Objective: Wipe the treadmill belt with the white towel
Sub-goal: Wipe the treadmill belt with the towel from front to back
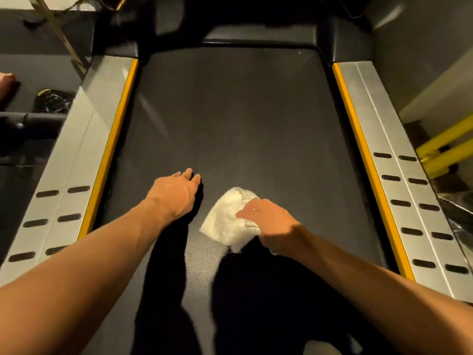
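While the left hand (176, 193) rests open on the treadmill belt (230, 111), the right hand (271, 226) grips the white towel (226, 216).

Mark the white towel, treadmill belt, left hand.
white towel (225, 217): head view, uncovered middle of the cloth.
treadmill belt (230, 111): head view, bare far stretch.
left hand (174, 193): head view, back of the hand.
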A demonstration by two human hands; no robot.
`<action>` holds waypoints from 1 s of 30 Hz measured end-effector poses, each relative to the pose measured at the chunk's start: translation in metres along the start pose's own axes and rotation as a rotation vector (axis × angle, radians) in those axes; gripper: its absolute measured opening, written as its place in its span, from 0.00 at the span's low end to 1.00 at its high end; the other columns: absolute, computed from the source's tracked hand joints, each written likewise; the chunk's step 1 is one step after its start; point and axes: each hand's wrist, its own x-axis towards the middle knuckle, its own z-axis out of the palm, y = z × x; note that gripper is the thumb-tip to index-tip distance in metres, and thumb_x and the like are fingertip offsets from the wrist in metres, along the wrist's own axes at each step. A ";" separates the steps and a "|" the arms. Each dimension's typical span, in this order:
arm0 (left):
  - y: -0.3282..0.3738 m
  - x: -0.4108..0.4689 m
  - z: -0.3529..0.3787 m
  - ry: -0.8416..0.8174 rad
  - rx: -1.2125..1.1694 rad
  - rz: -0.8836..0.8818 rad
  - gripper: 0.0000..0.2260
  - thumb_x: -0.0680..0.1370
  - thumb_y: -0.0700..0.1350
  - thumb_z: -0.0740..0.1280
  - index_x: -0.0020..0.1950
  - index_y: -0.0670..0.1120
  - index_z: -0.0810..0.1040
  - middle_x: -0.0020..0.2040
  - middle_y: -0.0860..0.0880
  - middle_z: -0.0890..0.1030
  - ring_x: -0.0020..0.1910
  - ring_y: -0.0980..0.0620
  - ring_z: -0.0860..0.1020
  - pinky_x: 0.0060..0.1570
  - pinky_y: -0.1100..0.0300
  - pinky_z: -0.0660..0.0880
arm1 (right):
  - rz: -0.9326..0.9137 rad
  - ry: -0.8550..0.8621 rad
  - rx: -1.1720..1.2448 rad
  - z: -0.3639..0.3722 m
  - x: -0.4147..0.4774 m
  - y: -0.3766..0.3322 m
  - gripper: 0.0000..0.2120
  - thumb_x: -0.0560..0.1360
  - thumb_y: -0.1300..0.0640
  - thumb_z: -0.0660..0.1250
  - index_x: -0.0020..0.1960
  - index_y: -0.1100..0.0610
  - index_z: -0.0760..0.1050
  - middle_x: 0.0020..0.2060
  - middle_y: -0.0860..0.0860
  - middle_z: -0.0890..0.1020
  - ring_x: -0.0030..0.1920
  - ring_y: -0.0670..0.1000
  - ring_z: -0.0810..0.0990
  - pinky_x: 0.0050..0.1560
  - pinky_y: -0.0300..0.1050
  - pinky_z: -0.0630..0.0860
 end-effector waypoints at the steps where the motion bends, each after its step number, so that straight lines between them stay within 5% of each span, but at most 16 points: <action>1: 0.002 -0.001 0.000 0.011 -0.005 0.001 0.24 0.82 0.46 0.53 0.78 0.48 0.55 0.77 0.46 0.60 0.73 0.45 0.65 0.65 0.47 0.71 | 0.000 0.027 0.027 -0.005 -0.002 -0.002 0.23 0.74 0.63 0.62 0.67 0.49 0.72 0.66 0.48 0.72 0.68 0.53 0.68 0.66 0.47 0.63; 6: 0.011 -0.003 -0.002 0.000 -0.002 0.023 0.25 0.81 0.47 0.53 0.78 0.54 0.52 0.69 0.42 0.67 0.67 0.43 0.71 0.55 0.49 0.73 | 0.213 0.430 0.113 -0.039 0.005 0.035 0.24 0.73 0.66 0.60 0.67 0.52 0.71 0.63 0.53 0.74 0.62 0.56 0.73 0.57 0.46 0.69; 9: 0.013 -0.001 -0.007 0.020 -0.012 0.025 0.22 0.81 0.48 0.54 0.76 0.53 0.58 0.63 0.44 0.71 0.61 0.44 0.74 0.50 0.50 0.74 | 0.298 0.343 0.214 -0.033 -0.002 0.039 0.14 0.74 0.61 0.61 0.58 0.52 0.75 0.51 0.54 0.78 0.50 0.55 0.78 0.43 0.44 0.72; 14: 0.024 0.004 -0.009 0.109 -0.032 0.067 0.15 0.80 0.47 0.55 0.67 0.48 0.69 0.61 0.46 0.73 0.58 0.44 0.75 0.50 0.48 0.77 | 0.155 -0.041 -0.062 -0.009 -0.017 0.018 0.27 0.74 0.61 0.65 0.72 0.48 0.66 0.70 0.48 0.69 0.70 0.54 0.67 0.67 0.44 0.64; 19: 0.038 0.004 -0.007 0.078 0.014 0.097 0.23 0.80 0.46 0.55 0.76 0.53 0.58 0.63 0.42 0.71 0.59 0.43 0.74 0.50 0.50 0.75 | 0.318 0.469 0.096 -0.045 -0.014 0.061 0.23 0.69 0.69 0.61 0.62 0.57 0.75 0.59 0.56 0.78 0.59 0.60 0.75 0.55 0.47 0.73; 23: 0.043 0.005 -0.019 0.083 0.011 0.119 0.17 0.80 0.46 0.55 0.70 0.47 0.67 0.67 0.45 0.71 0.63 0.45 0.73 0.54 0.50 0.75 | 0.419 0.395 0.078 -0.034 -0.024 0.064 0.17 0.68 0.66 0.61 0.55 0.55 0.77 0.49 0.53 0.79 0.51 0.59 0.78 0.38 0.44 0.72; 27: 0.052 0.012 -0.021 0.060 -0.016 0.099 0.16 0.80 0.45 0.55 0.68 0.45 0.66 0.65 0.43 0.73 0.61 0.43 0.75 0.55 0.49 0.74 | 0.295 0.184 0.264 -0.005 -0.051 0.041 0.12 0.65 0.53 0.65 0.46 0.47 0.80 0.43 0.45 0.83 0.41 0.49 0.81 0.38 0.44 0.76; 30: 0.055 0.016 -0.016 0.022 0.023 0.103 0.25 0.81 0.44 0.54 0.77 0.52 0.53 0.69 0.39 0.69 0.64 0.41 0.73 0.58 0.49 0.74 | 0.332 0.423 0.092 -0.024 -0.041 0.074 0.23 0.64 0.66 0.66 0.56 0.49 0.79 0.53 0.49 0.81 0.53 0.54 0.79 0.48 0.40 0.72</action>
